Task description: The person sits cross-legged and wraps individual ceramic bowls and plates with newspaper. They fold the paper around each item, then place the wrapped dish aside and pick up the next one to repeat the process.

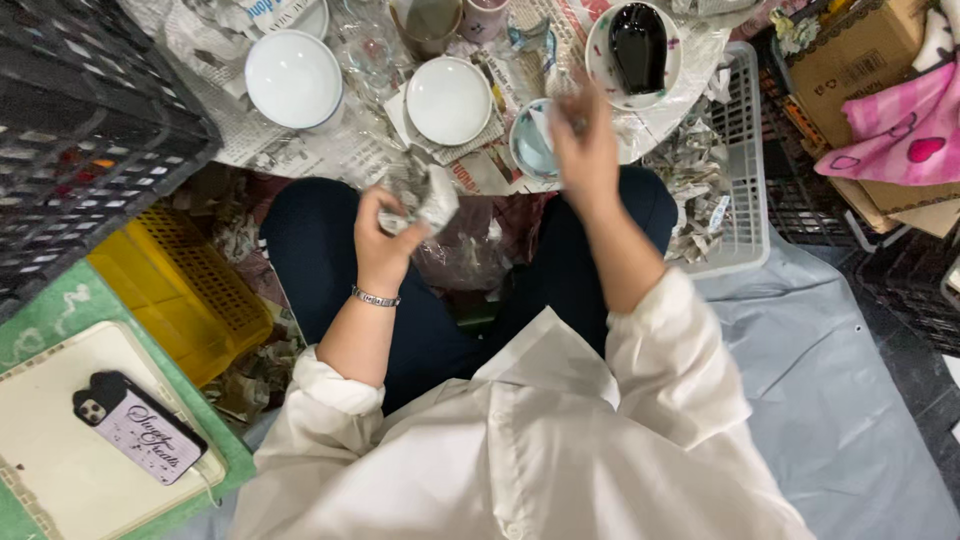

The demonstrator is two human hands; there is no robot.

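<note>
Bright, even indoor light falls from overhead, so shadows are soft and short, darkest in the lap between the knees and under the black crate. The white bowls and the white shirt come close to washing out, and clear plastic wrap near the bowls throws small glints. The right hand is smeared by motion blur, its fingers indistinct; the left hand and its crumpled newspaper are slightly soft. The wide lens bends straight lines at the edges, curving the crate and the grey sheet
</note>
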